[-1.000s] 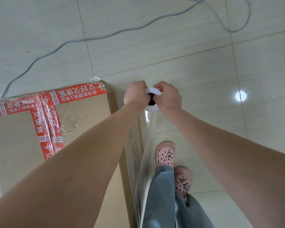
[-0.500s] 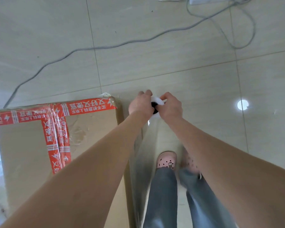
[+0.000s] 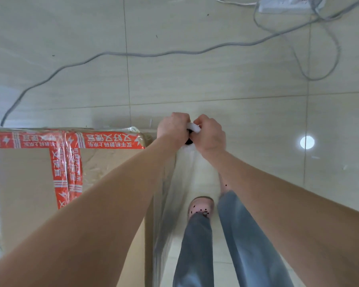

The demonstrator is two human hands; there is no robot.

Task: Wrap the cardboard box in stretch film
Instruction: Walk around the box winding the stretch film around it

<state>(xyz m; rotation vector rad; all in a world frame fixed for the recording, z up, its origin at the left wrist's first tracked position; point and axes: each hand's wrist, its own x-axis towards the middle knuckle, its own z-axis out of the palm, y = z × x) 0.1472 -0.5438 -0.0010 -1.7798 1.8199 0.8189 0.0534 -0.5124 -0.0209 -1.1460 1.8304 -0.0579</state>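
Left hand [image 3: 172, 129] and right hand [image 3: 210, 134] clench the roll [image 3: 193, 129] off the box's [image 3: 25, 183] two o'clock corner; film [image 3: 174, 195] lines one side; I reckon more laps remain.

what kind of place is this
Likely an indoor room, perhaps a home or small packing space: glossy pale floor tiles, a power strip with grey cables trailing across them, and a large taped cardboard box standing on the floor.
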